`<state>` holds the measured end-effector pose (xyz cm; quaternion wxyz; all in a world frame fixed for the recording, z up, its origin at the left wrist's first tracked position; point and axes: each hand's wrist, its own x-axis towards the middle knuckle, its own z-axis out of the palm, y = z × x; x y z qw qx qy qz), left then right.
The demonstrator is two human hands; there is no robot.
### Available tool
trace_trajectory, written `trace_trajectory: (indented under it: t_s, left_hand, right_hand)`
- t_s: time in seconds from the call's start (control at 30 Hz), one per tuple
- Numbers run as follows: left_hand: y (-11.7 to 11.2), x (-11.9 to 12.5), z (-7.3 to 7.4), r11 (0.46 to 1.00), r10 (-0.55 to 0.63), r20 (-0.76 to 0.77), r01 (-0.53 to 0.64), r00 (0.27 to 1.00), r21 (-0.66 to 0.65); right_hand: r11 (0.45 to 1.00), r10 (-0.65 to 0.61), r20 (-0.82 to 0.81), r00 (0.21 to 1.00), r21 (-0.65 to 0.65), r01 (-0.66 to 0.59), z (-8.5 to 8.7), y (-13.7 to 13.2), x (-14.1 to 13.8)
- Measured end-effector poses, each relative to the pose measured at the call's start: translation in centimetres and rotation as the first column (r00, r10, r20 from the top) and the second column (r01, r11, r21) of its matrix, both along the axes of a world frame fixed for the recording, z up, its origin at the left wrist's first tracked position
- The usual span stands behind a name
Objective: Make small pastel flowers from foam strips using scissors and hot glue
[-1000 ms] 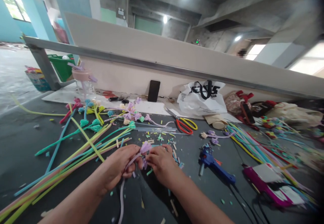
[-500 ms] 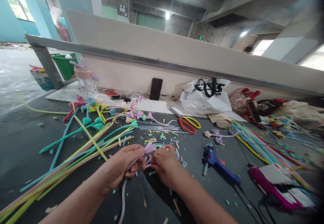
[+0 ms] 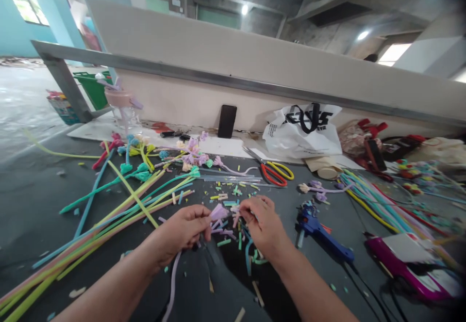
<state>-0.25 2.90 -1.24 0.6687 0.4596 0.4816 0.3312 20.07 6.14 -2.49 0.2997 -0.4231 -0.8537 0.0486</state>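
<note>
My left hand [image 3: 184, 230] is closed around a lilac foam stem [image 3: 172, 283] whose frayed flower-like tip [image 3: 219, 212] sticks out past the fingers. The stem trails down toward the bottom edge. My right hand [image 3: 262, 225] is a little to the right of that tip, fingers pinched on a small pale scrap that I cannot make out. Short cut pieces in lilac, green and blue [image 3: 233, 234] lie on the dark table between and under both hands.
Long foam sticks [image 3: 109, 225] fan out at left, some with finished flower tips [image 3: 189, 157]. Red-and-yellow scissors [image 3: 274, 172], a blue glue gun [image 3: 320, 232], a phone [image 3: 226, 121], a white bag [image 3: 304, 130], a pink-lidded bottle [image 3: 124, 111] and a magenta item [image 3: 404, 264] lie around.
My right hand has pulled away to the right from the lilac tip, opening a gap between the hands. The view has shifted slightly; the left hand keeps hold of the stem.
</note>
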Motion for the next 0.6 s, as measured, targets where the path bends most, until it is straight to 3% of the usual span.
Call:
trace_trajectory:
  t_s: [0.2,0.6]
  left_hand:
    - [0.0,0.4,-0.2,0.989,-0.054,-0.226,0.084,0.973,0.124]
    - [-0.1,0.4,-1.0,0.949,-0.092,-0.399,0.202,0.912,0.242]
  right_hand:
    - [0.994,0.106,0.138,0.985,0.013,-0.109,0.2,-1.1,-0.6]
    - [0.991,0.122,0.212,0.970,0.025,-0.130,0.8,-1.8,-1.1]
